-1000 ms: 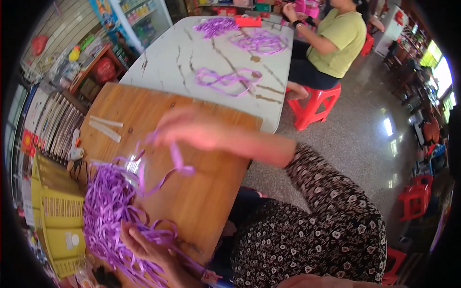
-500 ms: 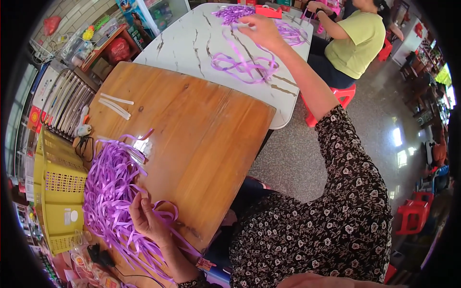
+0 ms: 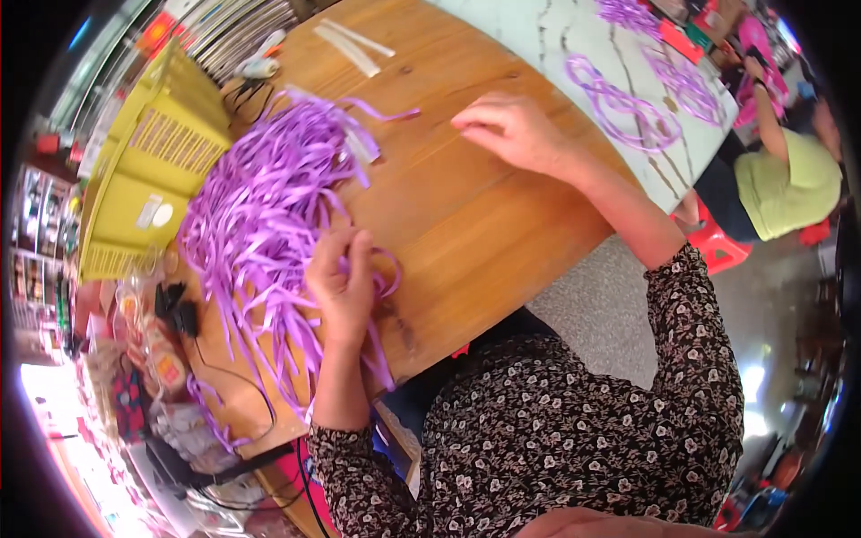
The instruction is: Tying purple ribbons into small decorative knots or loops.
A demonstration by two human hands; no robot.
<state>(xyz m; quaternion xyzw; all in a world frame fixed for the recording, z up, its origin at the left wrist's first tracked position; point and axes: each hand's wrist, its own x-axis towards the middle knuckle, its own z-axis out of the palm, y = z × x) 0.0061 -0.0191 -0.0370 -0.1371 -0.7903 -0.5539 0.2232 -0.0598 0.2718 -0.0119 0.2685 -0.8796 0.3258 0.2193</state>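
Reaching out over a wooden table [image 3: 466,211], seen in the head camera's view, I hold my right hand [image 3: 513,133] above bare boards, its fingers straight and close together, the thumb just under them with a narrow gap, and nothing visible in its grip. My left hand [image 3: 341,282] is raised at the near edge of a heap of purple ribbons [image 3: 260,193], its fingers loosely curled and the thumb up; whether a strand is caught inside the curl, I cannot tell. The heap covers the table's left side, with one loose end trailing across the wood toward my right hand and other strands hanging toward the near edge. Beside it, on the far left, stands a yellow plastic basket [image 3: 148,184]. Two white strips [image 3: 350,47] lie beyond the ribbons. On a white marbled table [image 3: 538,31] adjoining mine, looped purple ribbons [image 3: 632,121] rest near a red box [image 3: 682,40]. At its side, a co-worker [image 3: 789,188] in a yellow-green shirt sits on a red stool [image 3: 725,247].
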